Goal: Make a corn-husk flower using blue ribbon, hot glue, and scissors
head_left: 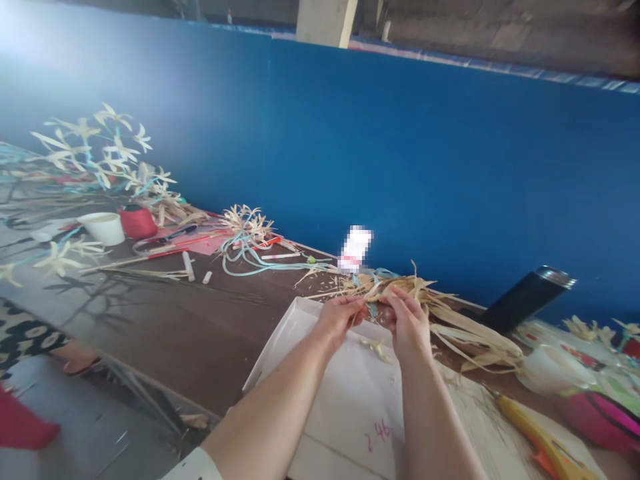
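My left hand and my right hand are close together above the far end of a white box lid. Both hands pinch a thin, pale dried husk strip that spans the small gap between them. Fingers partly hide the strip, and its ends are hard to make out. A small curled husk piece lies on the lid below. Just behind and right of my right hand spreads a heap of dried husks, tan and papery.
A dark bottle leans at the right, with a yellow utility knife and pink pouch nearer. Left are pale husk flowers, a white cup and a red spool. A blue partition stands behind.
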Demonstrator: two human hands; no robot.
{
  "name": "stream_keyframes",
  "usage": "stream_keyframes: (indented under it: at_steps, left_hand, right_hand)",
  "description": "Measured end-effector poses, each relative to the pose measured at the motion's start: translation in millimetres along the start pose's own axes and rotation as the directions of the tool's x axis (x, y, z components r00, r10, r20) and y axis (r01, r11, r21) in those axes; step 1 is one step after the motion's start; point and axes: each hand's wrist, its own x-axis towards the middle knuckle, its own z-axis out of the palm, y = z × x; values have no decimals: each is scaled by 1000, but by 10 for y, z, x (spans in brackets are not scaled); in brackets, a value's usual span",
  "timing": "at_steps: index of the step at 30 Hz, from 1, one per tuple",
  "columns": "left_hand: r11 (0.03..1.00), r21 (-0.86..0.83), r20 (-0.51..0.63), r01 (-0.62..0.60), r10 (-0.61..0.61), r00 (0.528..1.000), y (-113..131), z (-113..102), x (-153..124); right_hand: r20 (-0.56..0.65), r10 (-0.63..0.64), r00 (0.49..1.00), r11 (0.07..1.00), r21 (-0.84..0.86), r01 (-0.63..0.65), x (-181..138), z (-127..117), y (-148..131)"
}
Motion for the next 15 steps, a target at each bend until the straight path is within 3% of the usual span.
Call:
stream_keyframes:
  at_steps: [2,4,6,9,12,15]
  left_hand:
    - [1000,-2,-8,-10,10,1000,-28,-23,31]
    - [1000,-6,20,-22,22,1000,-55,-46,53]
    - [999,-5,53,-41,42,998,-73,-66,64]
    - [999,10,2,-36,36,999,-79,-90,68]
    - [1000,5,-45,-2,2,999,-71,-105,69]
    - [1000,17,-15,-2,2,1000,-64,-108,72]
  right_hand:
    - [-150,-73,986,994,70,85,24,5,-97]
    - [-225,-140,964,979,112,168,20,33,-233]
    - [-209,-187,960,970,115,214,-28,67,-391]
    - [-88,-253,964,966,25,256,-184,14,-635]
    - [37,-293,955,928,-231,293,-414,-374,-867]
    - [-86,-273,958,793,-584,174,-638,-1150,-1035]
